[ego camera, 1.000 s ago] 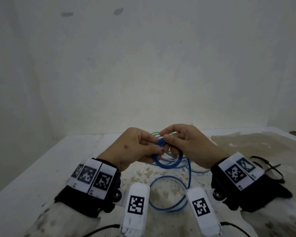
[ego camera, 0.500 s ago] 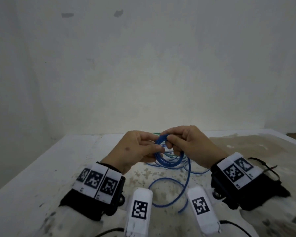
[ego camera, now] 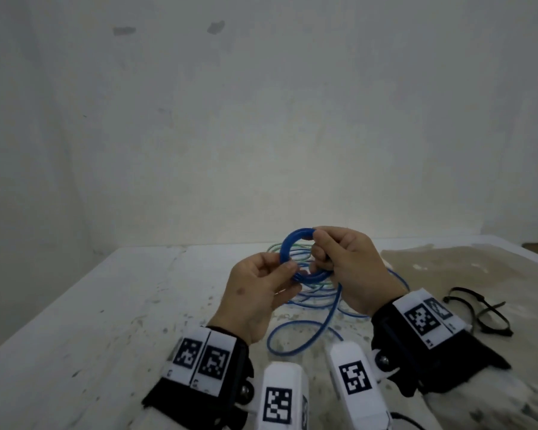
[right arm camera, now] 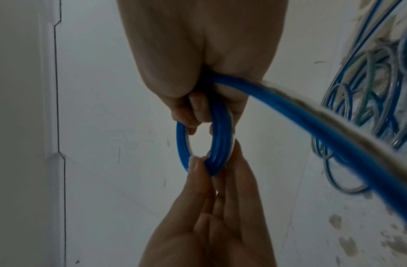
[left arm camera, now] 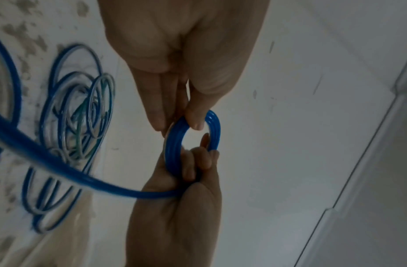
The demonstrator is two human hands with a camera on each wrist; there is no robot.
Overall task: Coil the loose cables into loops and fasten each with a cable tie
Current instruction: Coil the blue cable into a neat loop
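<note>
1. Hands meet at the centre of the head view, raised above a white, speckled table [ego camera: 112,305].
2. Left hand [ego camera: 255,293] pinches the lower left of a small blue cable coil [ego camera: 288,249] between thumb and fingertips.
3. Right hand [ego camera: 351,268] grips the coil's right side, fingers curled through the ring.
4. One blue strand [ego camera: 308,333] trails from the coil down to the table, looping at lower centre.
5. Loose blue and green cables [ego camera: 311,293] lie tangled on the table behind and under the hands.
6. Black cable ties [ego camera: 475,308] lie on the table at the right edge of the frame.
</note>
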